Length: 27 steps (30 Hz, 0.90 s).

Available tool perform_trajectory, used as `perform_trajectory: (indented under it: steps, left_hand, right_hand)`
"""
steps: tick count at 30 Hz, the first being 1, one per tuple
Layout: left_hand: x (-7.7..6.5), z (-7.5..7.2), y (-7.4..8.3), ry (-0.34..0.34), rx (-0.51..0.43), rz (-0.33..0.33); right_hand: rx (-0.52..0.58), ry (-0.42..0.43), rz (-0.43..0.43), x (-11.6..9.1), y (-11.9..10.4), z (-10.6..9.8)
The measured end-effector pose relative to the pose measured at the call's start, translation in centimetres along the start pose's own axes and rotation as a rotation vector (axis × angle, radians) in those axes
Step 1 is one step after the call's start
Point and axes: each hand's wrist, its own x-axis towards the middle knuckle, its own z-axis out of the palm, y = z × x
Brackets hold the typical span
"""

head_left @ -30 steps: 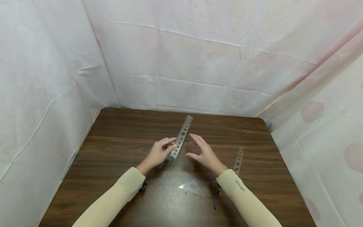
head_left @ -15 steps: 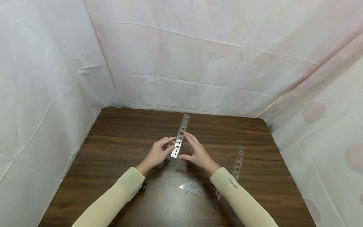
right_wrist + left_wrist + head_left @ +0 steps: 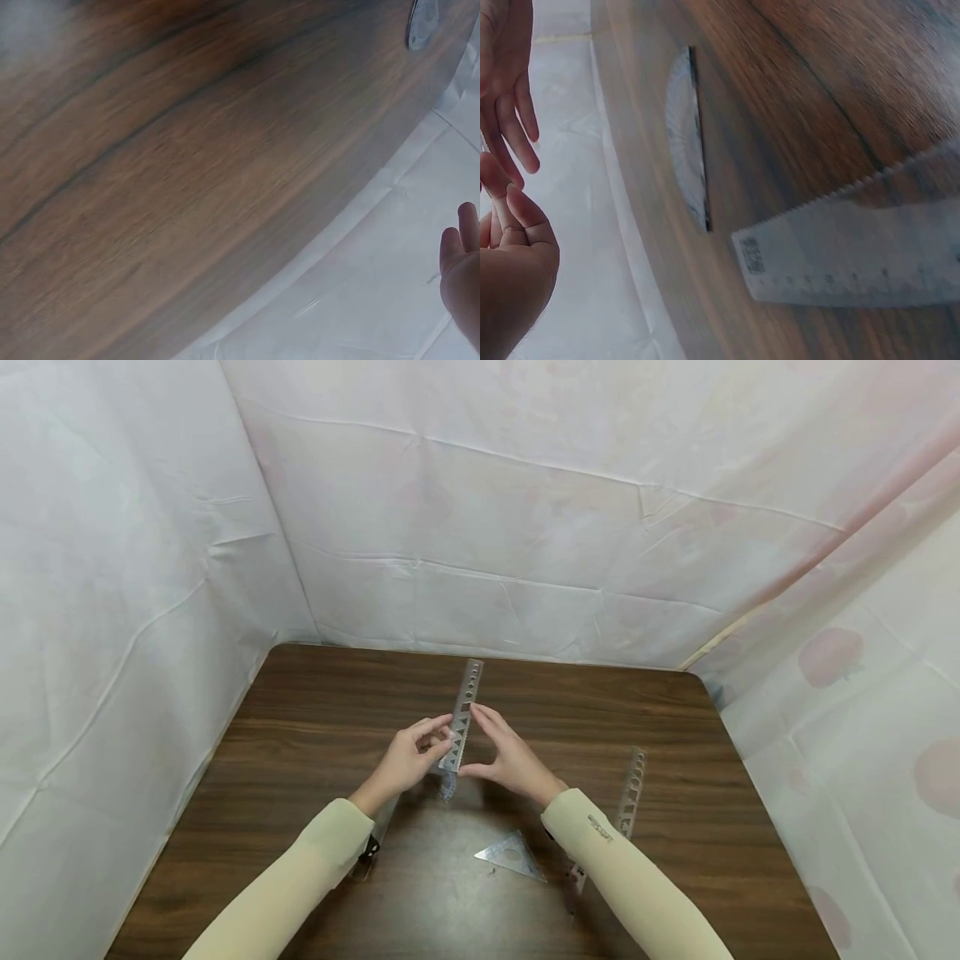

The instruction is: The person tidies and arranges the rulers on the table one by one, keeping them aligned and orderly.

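While the left hand (image 3: pixel 403 760) pinches the upper stencil ruler (image 3: pixel 459 717) above the table (image 3: pixel 705 877), we cannot confirm whether the right hand (image 3: pixel 512 762), fingers apart, touches it; a sleeve (image 3: pixel 630 877) partly covers the second stencil ruler (image 3: pixel 627 793).

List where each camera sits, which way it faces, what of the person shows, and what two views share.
Head: on the head, facing forward and down at the table; the left hand pinching a stencil ruler, the right hand, both sleeves.
Left wrist: on that wrist, facing a half-round protractor and a toothed ruler; parts of both hands.
Right wrist: on that wrist, facing the table and white cloth; part of the right hand.
Shared: head and left wrist show both hands.
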Motion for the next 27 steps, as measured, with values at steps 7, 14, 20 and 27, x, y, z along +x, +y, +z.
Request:
perform_trajectory:
  steps: [7, 14, 20, 27]
  left_hand:
    - [-0.5, -0.8, -0.9, -0.017, -0.020, -0.037]
    - [-0.8, -1.8, -1.6, -0.027, -0.008, -0.108]
    - [-0.9, -2.7, -2.7, -0.006, 0.020, -0.151]
    - [-1.0, -3.5, -3.8, 0.038, 0.030, -0.170]
  right_hand:
    - [0.005, -0.061, 0.036, 0.8, 0.1, 0.8]
    - [0.007, -0.101, 0.075, 1.8, 0.0, 1.8]
    - [0.005, -0.140, 0.101, 3.2, 0.1, 2.8]
    - [0.016, -0.205, 0.130, 4.7, -0.1, 3.8]
